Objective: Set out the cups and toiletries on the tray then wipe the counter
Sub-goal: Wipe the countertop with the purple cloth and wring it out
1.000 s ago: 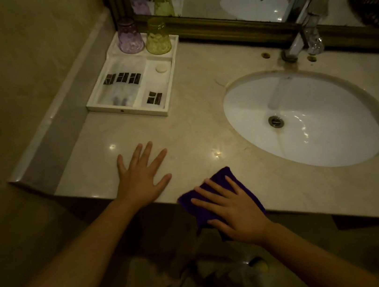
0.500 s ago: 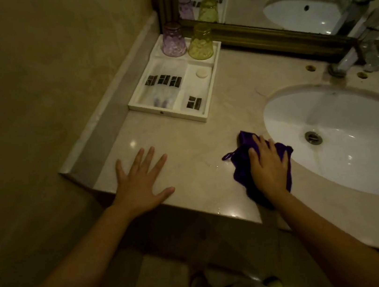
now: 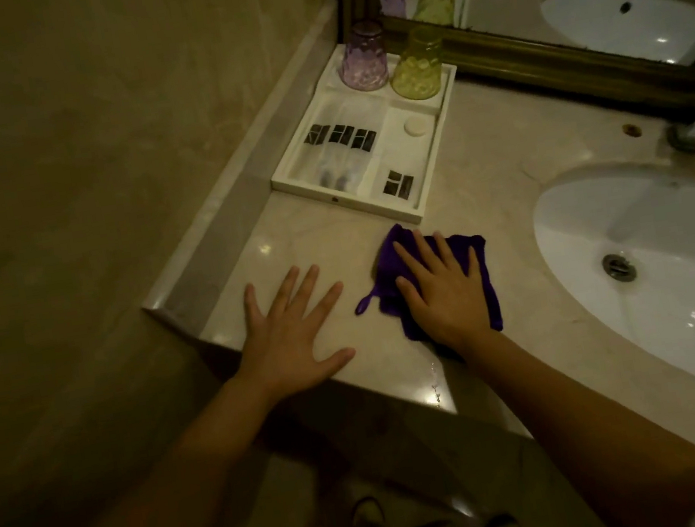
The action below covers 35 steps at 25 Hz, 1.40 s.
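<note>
- Beige marble counter (image 3: 473, 181) was the surface being wiped; it ran from a tan wall on the left to the basin on the right, glossy, with small light spots on it.
- Left hand (image 3: 291, 339) lay flat on the counter near the front left corner, fingers straight and spread, palm down, holding nothing.
- White rectangular compartment tray (image 3: 348, 202) sat further back, against the raised stone ledge by the wall, well apart from both hands.
- In the tray's far end stood an upside-down purple textured glass cup (image 3: 363, 57), and just beside it to the right an upside-down yellow-green textured glass cup (image 3: 417, 65).
- The tray's long left compartment held clear sachets with dark labels (image 3: 340, 138); the contents were too dim to tell.
- A small round white soap (image 3: 415, 125) lay in the right compartment, and another dark-labelled sachet (image 3: 399, 183) lay nearer the front.
- Dark purple folded cloth (image 3: 472, 253) rested on the counter just in front of the tray's near corner, a thin loop trailing from its left edge.
- Right hand (image 3: 444, 289) pressed down on the cloth with straight fingers, palm flat, not curled round it.
- White oval sink basin (image 3: 671, 242) with a metal drain (image 3: 619, 267) filled the right side.
- A gold-framed mirror (image 3: 530, 51) stood along the back, reflecting the cups and basin.
</note>
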Available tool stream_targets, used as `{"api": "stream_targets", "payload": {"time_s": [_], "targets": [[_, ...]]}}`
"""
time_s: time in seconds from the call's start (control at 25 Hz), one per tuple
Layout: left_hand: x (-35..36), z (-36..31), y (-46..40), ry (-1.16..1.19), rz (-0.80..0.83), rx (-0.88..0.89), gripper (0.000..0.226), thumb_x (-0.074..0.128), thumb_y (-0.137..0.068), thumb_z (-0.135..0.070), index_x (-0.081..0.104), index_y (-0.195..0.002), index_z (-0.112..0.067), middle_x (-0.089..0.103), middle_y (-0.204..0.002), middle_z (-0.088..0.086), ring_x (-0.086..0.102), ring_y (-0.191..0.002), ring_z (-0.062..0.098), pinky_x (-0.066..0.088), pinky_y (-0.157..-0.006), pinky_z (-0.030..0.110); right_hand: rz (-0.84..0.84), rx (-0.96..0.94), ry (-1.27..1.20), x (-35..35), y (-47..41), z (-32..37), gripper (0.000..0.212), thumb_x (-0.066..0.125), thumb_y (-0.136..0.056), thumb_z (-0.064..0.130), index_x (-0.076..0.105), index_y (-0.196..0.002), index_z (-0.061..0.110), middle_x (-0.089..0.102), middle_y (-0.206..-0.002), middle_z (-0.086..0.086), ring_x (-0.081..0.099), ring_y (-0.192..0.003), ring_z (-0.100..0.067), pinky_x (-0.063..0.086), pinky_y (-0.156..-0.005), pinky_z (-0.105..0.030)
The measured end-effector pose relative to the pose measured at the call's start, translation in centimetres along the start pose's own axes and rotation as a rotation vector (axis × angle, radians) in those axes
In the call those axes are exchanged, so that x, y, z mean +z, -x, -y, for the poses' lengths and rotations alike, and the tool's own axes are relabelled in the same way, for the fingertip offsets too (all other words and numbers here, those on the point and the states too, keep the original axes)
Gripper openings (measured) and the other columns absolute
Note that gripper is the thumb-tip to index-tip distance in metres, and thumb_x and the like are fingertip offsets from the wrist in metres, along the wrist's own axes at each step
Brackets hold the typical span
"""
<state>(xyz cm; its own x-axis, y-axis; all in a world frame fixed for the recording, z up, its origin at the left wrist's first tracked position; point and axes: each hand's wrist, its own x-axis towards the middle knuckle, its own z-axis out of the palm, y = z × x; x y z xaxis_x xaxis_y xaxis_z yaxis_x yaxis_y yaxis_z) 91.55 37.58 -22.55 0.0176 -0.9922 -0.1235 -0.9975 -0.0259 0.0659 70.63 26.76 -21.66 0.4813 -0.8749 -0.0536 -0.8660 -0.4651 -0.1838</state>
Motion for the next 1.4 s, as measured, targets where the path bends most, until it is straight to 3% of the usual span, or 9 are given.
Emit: {"api": "stream_targets", "payload": {"time_s": [0.28, 0.44, 0.56, 0.64, 0.76, 1.0, 1.08, 1.2, 1.4], "targets": [[-0.9, 0.2, 0.3, 0.029, 0.097, 0.047, 0.084, 0.01, -0.068, -0.084, -0.028, -0.133, -0.048, -0.03, -0.151, -0.003, -0.027, -0.14, 0.019, -0.012, -0.107, 0.066, 0.042, -0.216, -0.025, 0.3, 4.2, 2.6, 0.057, 0.011, -0.091, 0.054, 0.017, -0.144, 0.034, 0.012, -0.157, 0.005, -0.003, -0.143, -0.017, -0.005, -0.113, -0.05], [-2.4, 0.8, 3.3, 0.12, 0.234, 0.211, 0.09, 0.013, -0.067, -0.087, -0.024, -0.138, -0.044, -0.032, -0.151, -0.007, -0.035, -0.136, 0.011, -0.014, -0.111, 0.059, 0.101, -0.257, -0.134, 0.0, 7.2, 3.7, 0.055, 0.018, -0.092, 0.048, 0.009, -0.145, 0.036, -0.003, -0.154, 0.011, -0.01, -0.143, -0.013, -0.013, -0.113, -0.045], [-3.8, -1.5, 4.5, 0.276, 0.06, 0.18, 0.085, 0.018, -0.075, -0.08, -0.015, -0.142, -0.04, -0.022, -0.154, -0.011, -0.023, -0.14, 0.005, -0.006, -0.116, 0.045, 0.042, -0.229, -0.448, -2.5, 7.3, 2.2, 0.057, 0.028, -0.09, 0.031, 0.011, -0.145, 0.035, 0.001, -0.151, 0.014, -0.005, -0.141, -0.002, -0.011, -0.115, -0.037], [-4.6, -4.1, 3.0, 0.335, -0.044, 0.19, 0.077, 0.029, -0.084, -0.066, -0.005, -0.146, -0.035, -0.009, -0.158, -0.007, -0.013, -0.143, 0.008, -0.001, -0.114, 0.037, 0.008, -0.297, -0.29, -3.9, 6.9, 0.1, 0.064, 0.037, -0.087, 0.029, 0.012, -0.146, 0.03, 0.003, -0.153, 0.009, -0.005, -0.141, -0.005, -0.007, -0.114, -0.035], [-4.1, -8.1, 1.3, 0.239, 0.07, 0.231, 0.071, 0.034, -0.09, -0.052, 0.003, -0.148, -0.024, 0.001, -0.159, -0.002, -0.003, -0.144, 0.012, -0.002, -0.114, 0.035, 0.194, -0.359, 0.036, -4.1, 7.4, -1.8, 0.069, 0.04, -0.091, 0.043, 0.006, -0.147, 0.022, -0.001, -0.158, -0.001, -0.004, -0.144, -0.015, -0.003, -0.115, -0.039], [-2.9, -9.0, 2.2, 0.174, 0.13, 0.19, 0.066, 0.036, -0.094, -0.044, 0.008, -0.147, -0.017, 0.005, -0.159, 0.001, 0.002, -0.145, 0.014, 0.001, -0.116, 0.032, 0.104, -0.28, 0.039, -1.3, 10.1, -0.5, 0.061, 0.033, -0.096, 0.042, 0.011, -0.146, 0.015, 0.006, -0.156, -0.008, 0.005, -0.145, -0.023, -0.003, -0.115, -0.037], [-2.9, -9.0, 3.2, 0.195, 0.12, 0.225, 0.063, 0.041, -0.094, -0.04, 0.015, -0.146, -0.017, 0.012, -0.158, 0.001, 0.008, -0.145, 0.014, 0.005, -0.115, 0.028, 0.023, -0.287, 0.035, -1.0, 11.5, -0.1, 0.06, 0.05, -0.091, 0.037, 0.031, -0.141, 0.012, 0.028, -0.15, -0.012, 0.027, -0.139, -0.026, 0.015, -0.113, -0.041], [-2.5, -8.8, 5.1, 0.211, 0.111, 0.283, 0.055, 0.046, -0.094, -0.027, 0.025, -0.144, -0.018, 0.021, -0.156, 0.001, 0.015, -0.144, 0.013, 0.006, -0.114, 0.021, -0.102, -0.329, 0.006, -0.5, 13.5, 0.6, 0.063, 0.084, -0.063, 0.027, 0.061, -0.119, 0.01, 0.062, -0.124, -0.013, 0.059, -0.115, -0.026, 0.05, -0.09, -0.04], [-2.5, -8.8, 6.9, 0.221, 0.1, 0.293, 0.048, 0.044, -0.094, -0.017, 0.035, -0.141, -0.019, 0.031, -0.153, 0.0, 0.023, -0.141, 0.013, 0.012, -0.114, 0.022, -0.172, -0.331, -0.022, -0.1, 15.4, 1.8, 0.063, 0.091, -0.045, 0.012, 0.07, -0.104, 0.013, 0.071, -0.108, -0.007, 0.067, -0.101, -0.022, 0.058, -0.073, -0.032]]}}
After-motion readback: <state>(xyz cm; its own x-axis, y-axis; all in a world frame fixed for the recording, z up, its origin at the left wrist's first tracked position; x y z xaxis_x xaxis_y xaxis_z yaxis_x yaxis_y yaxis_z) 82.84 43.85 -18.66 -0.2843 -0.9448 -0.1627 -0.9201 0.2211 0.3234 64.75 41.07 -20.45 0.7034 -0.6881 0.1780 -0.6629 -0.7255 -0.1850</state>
